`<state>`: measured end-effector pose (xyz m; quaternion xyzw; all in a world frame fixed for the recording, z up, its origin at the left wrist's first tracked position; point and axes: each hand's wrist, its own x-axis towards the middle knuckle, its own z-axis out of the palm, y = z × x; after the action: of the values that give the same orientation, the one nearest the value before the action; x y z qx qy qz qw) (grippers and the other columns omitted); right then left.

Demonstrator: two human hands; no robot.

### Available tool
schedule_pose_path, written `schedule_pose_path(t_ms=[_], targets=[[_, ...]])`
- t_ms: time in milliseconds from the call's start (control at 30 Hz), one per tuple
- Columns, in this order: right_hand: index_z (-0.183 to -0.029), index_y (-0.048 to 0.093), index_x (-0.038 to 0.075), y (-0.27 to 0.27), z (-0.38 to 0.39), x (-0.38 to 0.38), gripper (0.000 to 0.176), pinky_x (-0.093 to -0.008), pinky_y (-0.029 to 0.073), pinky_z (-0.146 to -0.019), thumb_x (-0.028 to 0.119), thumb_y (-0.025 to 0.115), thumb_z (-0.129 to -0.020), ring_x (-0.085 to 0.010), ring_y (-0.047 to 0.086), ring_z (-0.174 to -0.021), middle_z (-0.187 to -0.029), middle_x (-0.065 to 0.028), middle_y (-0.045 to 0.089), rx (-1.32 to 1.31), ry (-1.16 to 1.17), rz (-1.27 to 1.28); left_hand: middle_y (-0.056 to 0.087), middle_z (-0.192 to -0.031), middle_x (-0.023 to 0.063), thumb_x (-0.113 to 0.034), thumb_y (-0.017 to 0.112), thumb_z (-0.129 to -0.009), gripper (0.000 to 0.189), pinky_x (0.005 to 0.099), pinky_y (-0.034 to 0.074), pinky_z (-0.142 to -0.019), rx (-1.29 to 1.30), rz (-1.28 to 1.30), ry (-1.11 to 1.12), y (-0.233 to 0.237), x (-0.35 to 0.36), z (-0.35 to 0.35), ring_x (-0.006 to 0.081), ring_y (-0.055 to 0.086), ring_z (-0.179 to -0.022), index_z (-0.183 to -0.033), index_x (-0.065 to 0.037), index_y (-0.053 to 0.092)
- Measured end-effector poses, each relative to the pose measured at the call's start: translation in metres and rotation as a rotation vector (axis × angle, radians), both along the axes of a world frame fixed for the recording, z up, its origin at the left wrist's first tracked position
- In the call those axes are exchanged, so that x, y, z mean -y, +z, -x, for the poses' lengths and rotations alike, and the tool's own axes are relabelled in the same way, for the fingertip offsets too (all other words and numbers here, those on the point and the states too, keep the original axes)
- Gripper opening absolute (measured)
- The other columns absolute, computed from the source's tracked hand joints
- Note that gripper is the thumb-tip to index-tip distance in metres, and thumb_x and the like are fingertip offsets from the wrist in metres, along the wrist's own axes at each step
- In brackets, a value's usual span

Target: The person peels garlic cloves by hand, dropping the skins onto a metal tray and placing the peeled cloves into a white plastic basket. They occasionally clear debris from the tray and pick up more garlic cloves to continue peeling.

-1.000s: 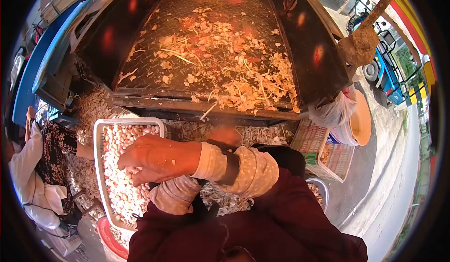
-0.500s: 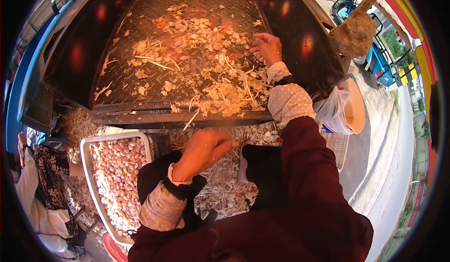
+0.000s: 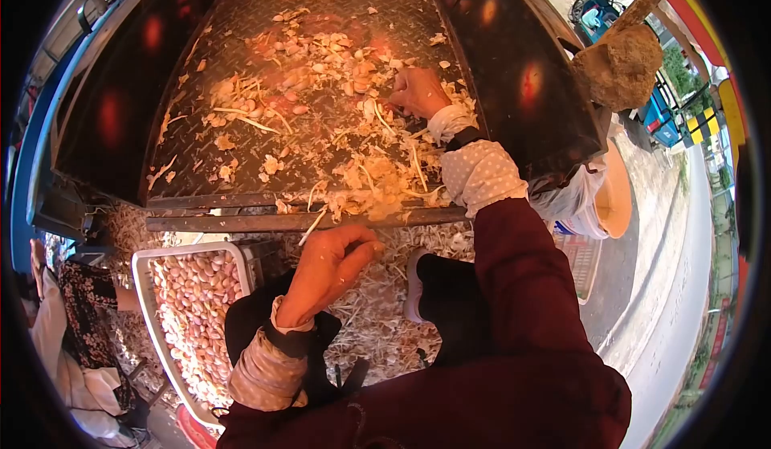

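Observation:
Garlic cloves [image 3: 353,74] lie scattered with papery skins [image 3: 373,180] and thin dry stalks on a dark textured metal tray [image 3: 265,15]. My right hand [image 3: 419,94] reaches down onto the tray at the right of the cloves, its fingers curled toward the surface. What those fingertips grip is hidden. In front of the tray's near edge, my left hand [image 3: 333,268] hovers with fingers bent and drawn together. Its palm is turned away, so I cannot see its contents. A pale stalk [image 3: 313,226] pokes over the tray's edge just above it.
A white crate [image 3: 143,276] full of garlic cloves stands at my left. Skins [image 3: 385,336] litter the ground between my legs. An orange-lined bucket [image 3: 614,192] with a plastic bag is at right, below a stone [image 3: 618,67]. Another person's sleeve [image 3: 52,320] shows at far left.
My right hand has moved left, from beside the tray's right wall to the cloves, and its fingers have curled down. My left hand has barely moved; the view has shifted slightly.

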<state>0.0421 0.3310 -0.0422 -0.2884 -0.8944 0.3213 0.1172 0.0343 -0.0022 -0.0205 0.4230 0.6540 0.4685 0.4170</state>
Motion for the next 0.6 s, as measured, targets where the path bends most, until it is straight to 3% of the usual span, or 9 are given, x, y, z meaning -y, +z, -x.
schedule_pose_path(t_ms=[33, 100, 133, 233, 333, 400, 467, 600], targets=[[-0.069, 0.059, -0.003, 0.001, -0.005, 0.008, 0.019, -0.0271, 0.05, -0.046, 0.007, 0.073, -0.076, -0.0139, 0.061, -0.046, -0.058, -0.0086, 0.062, -0.055, -0.022, 0.1, 0.058, -0.069, -0.0002, -0.012, 0.062, -0.091, 0.013, 0.023, 0.039, -0.051, -0.001, -0.001, -0.001, -0.003, -0.002, 0.0, 0.0058, 0.048, -0.059, -0.096, 0.0, 0.066], [-0.072, 0.058, -0.001, 0.005, -0.016, 0.025, 0.017, -0.0263, 0.049, -0.044, 0.005, 0.072, -0.077, -0.0122, 0.061, -0.049, -0.059, -0.0071, 0.061, -0.1, 0.011, 0.143, 0.06, -0.083, 0.0004, -0.013, 0.06, -0.092, 0.022, 0.021, 0.04, -0.051, 0.251, -0.099, 0.191, -0.007, -0.007, -0.002, 0.0063, 0.053, -0.065, -0.11, -0.001, 0.062], [-0.074, 0.058, -0.002, 0.006, -0.02, 0.037, 0.016, -0.026, 0.049, -0.044, 0.005, 0.072, -0.078, -0.0117, 0.061, -0.05, -0.061, -0.0072, 0.062, -0.177, 0.075, 0.298, 0.06, -0.097, 0.004, -0.017, 0.059, -0.093, 0.034, 0.0197, 0.041, -0.052, 0.242, -0.096, 0.218, -0.001, -0.007, 0.001, 0.0081, 0.057, -0.07, -0.122, 0.0, 0.055], [-0.081, 0.059, -0.004, 0.037, -0.044, 0.1, 0.014, -0.0232, 0.048, -0.044, 0.005, 0.07, -0.081, -0.0098, 0.061, -0.053, -0.066, -0.0063, 0.063, -0.248, 0.26, 0.562, 0.059, -0.105, 0.0058, -0.021, 0.057, -0.095, 0.04, 0.0191, 0.042, -0.052, 0.433, -0.255, 0.398, 0.005, -0.014, -0.006, 0.0091, 0.058, -0.07, -0.128, 0.001, 0.051], [-0.085, 0.065, -0.007, 0.063, -0.07, 0.153, 0.014, -0.0232, 0.049, -0.044, 0.006, 0.067, -0.08, -0.0111, 0.061, -0.049, -0.065, -0.0081, 0.064, -0.206, 0.431, 0.547, 0.064, -0.093, 0.0059, -0.023, 0.056, -0.097, 0.036, 0.0195, 0.044, -0.052, 0.58, -0.299, 0.398, -0.005, -0.015, -0.001, 0.009, 0.059, -0.068, -0.123, 0.001, 0.055], [-0.089, 0.065, -0.007, 0.064, -0.08, 0.167, 0.014, -0.0226, 0.048, -0.044, 0.005, 0.065, -0.082, -0.0108, 0.061, -0.05, -0.067, -0.0079, 0.065, -0.241, 0.418, 0.57, 0.065, -0.082, 0.0049, -0.022, 0.057, -0.097, 0.031, 0.0186, 0.044, -0.051, 0.707, -0.317, 0.371, -0.003, -0.011, -0.001, 0.0084, 0.058, -0.064, -0.119, 0.0, 0.058], [-0.099, 0.066, -0.007, 0.062, -0.087, 0.174, 0.018, -0.0214, 0.046, -0.044, 0.006, 0.062, -0.087, -0.01, 0.061, -0.055, -0.074, -0.0079, 0.067, -0.313, 0.427, 0.699, 0.065, -0.081, 0.005, -0.02, 0.057, -0.097, 0.03, 0.0186, 0.044, -0.051, 0.76, -0.339, 0.359, -0.006, -0.005, 0.001, 0.0081, 0.058, -0.062, -0.119, 0.001, 0.058], [-0.101, 0.066, -0.006, 0.056, -0.099, 0.186, 0.021, -0.021, 0.046, -0.045, 0.011, 0.064, -0.089, -0.0084, 0.061, -0.058, -0.073, -0.0061, 0.066, -0.338, 0.345, 0.84, 0.065, -0.079, 0.0046, -0.016, 0.055, -0.097, 0.026, 0.0179, 0.044, -0.05, 0.781, -0.35, 0.312, -0.008, -0.001, -0.002, 0.0075, 0.057, -0.06, -0.115, 0.001, 0.059]])
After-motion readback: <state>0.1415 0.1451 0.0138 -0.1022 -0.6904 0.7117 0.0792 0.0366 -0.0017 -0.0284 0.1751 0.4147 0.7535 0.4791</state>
